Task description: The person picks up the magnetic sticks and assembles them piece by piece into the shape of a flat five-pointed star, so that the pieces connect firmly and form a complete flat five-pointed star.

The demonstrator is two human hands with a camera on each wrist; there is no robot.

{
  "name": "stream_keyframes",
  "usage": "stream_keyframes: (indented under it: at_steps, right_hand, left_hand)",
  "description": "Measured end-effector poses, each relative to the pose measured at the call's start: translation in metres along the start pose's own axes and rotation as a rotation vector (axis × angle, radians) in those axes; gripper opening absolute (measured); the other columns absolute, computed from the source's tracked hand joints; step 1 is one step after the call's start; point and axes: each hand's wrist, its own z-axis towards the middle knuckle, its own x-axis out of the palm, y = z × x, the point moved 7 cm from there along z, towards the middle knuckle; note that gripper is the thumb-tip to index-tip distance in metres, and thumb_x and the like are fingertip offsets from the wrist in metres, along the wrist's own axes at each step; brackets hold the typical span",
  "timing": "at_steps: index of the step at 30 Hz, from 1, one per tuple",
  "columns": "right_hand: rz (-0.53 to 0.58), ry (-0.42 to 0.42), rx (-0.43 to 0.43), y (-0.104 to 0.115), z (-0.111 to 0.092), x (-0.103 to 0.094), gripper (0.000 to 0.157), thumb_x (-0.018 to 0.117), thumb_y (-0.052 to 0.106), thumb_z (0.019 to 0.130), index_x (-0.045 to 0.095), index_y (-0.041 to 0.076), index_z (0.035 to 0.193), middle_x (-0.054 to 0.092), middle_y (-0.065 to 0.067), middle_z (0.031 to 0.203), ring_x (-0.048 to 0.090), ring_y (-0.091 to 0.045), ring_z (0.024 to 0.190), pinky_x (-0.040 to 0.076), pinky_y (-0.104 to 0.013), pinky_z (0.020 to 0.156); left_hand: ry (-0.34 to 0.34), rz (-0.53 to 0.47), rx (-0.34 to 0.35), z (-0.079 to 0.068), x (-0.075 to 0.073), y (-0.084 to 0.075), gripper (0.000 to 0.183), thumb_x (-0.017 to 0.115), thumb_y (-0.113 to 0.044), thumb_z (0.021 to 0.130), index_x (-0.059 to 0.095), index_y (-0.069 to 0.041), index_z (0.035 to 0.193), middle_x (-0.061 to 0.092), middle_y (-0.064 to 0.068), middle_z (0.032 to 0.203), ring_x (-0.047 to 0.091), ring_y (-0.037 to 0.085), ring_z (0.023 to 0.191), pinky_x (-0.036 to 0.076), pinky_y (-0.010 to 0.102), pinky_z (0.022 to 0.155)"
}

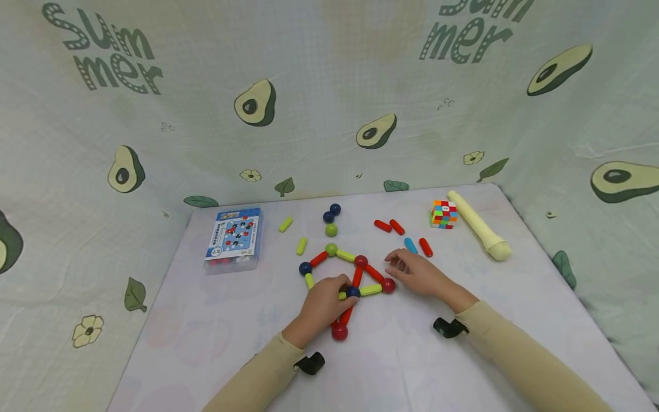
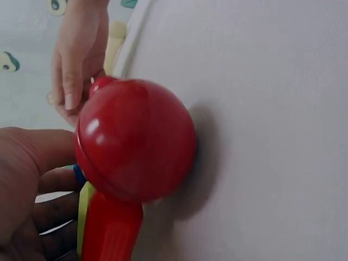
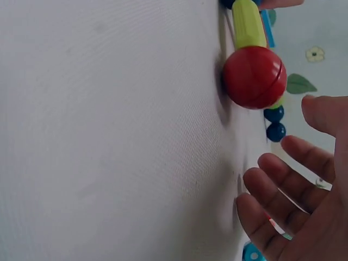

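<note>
My left hand (image 1: 323,302) pinches a dark blue ball (image 1: 353,292) between thumb and fingers. The ball joins red and yellow-green rods in a flat frame of magnetic sticks and balls lying on the table. A red ball (image 2: 136,138) at the frame's near corner looms large in the left wrist view, a red rod (image 2: 113,228) attached to it. Just right of the frame hovers my right hand (image 1: 418,274), fingers loosely bent and holding nothing. Nearest to it is the red ball (image 3: 254,77) at the frame's right corner, apart from the fingertips. Part of the frame is hidden under my left hand.
Loose blue balls (image 1: 328,217), a green ball (image 1: 331,230), yellow-green rods (image 1: 301,246), red rods (image 1: 425,247) and a blue rod (image 1: 410,245) lie beyond the frame. A plastic box (image 1: 233,239) stands back left; a puzzle cube (image 1: 444,214) and a pale yellow club-shaped stick (image 1: 479,226) lie back right.
</note>
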Motion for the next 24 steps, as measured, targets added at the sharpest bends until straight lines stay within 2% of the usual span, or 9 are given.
stream_keyframes:
  at_steps: [7,13,15,17,20,24]
  right_hand:
    - [0.039,0.010,-0.071,0.007,0.008,0.007,0.038,0.068,0.027,0.099,0.060,0.018,0.135,0.064,0.001,0.120,0.059,-0.015,0.100,0.053,-0.035,0.086]
    - [0.065,0.037,-0.105,0.015,0.014,0.017,0.033,0.068,0.022,0.099,0.064,0.023,0.131,0.066,0.006,0.115,0.060,-0.014,0.099,0.053,-0.034,0.085]
    - [0.064,0.039,-0.117,0.017,0.016,0.020,0.030,0.069,0.021,0.099,0.066,0.024,0.128,0.066,0.008,0.111,0.059,-0.013,0.097,0.053,-0.034,0.084]
    - [0.056,0.036,-0.123,0.017,0.017,0.021,0.027,0.069,0.021,0.099,0.067,0.024,0.126,0.065,0.009,0.107,0.059,-0.013,0.096,0.053,-0.034,0.084]
    - [0.047,0.025,-0.122,0.019,0.017,0.022,0.026,0.071,0.020,0.097,0.068,0.024,0.123,0.065,0.010,0.104,0.059,-0.012,0.095,0.053,-0.034,0.084]
    - [0.037,0.012,-0.115,0.022,0.015,0.024,0.026,0.073,0.019,0.095,0.068,0.022,0.121,0.066,0.010,0.104,0.059,-0.013,0.096,0.053,-0.034,0.086]
  left_hand:
    - [0.085,0.024,0.071,0.000,0.000,0.007,0.032,0.081,-0.038,0.088,0.071,-0.023,0.115,0.066,-0.010,0.096,0.055,0.009,0.085,0.052,0.027,0.079]
    - [0.065,0.040,0.116,-0.001,-0.004,0.013,0.033,0.081,-0.040,0.087,0.074,-0.025,0.116,0.068,-0.012,0.099,0.055,0.010,0.091,0.050,0.029,0.083]
    - [0.046,0.036,0.129,-0.002,-0.005,0.013,0.033,0.082,-0.039,0.087,0.074,-0.024,0.116,0.069,-0.012,0.102,0.057,0.011,0.094,0.048,0.035,0.095]
    - [0.031,0.043,0.143,-0.003,-0.006,0.015,0.033,0.082,-0.038,0.087,0.074,-0.024,0.116,0.070,-0.012,0.103,0.059,0.012,0.098,0.042,0.043,0.107]
    - [0.005,0.057,0.155,-0.005,-0.009,0.017,0.032,0.082,-0.037,0.087,0.075,-0.024,0.116,0.072,-0.011,0.105,0.062,0.014,0.105,0.026,0.053,0.119]
    - [-0.022,0.056,0.136,-0.009,-0.015,0.022,0.031,0.083,-0.034,0.087,0.077,-0.024,0.116,0.071,-0.009,0.108,0.059,0.017,0.115,0.018,0.057,0.121]
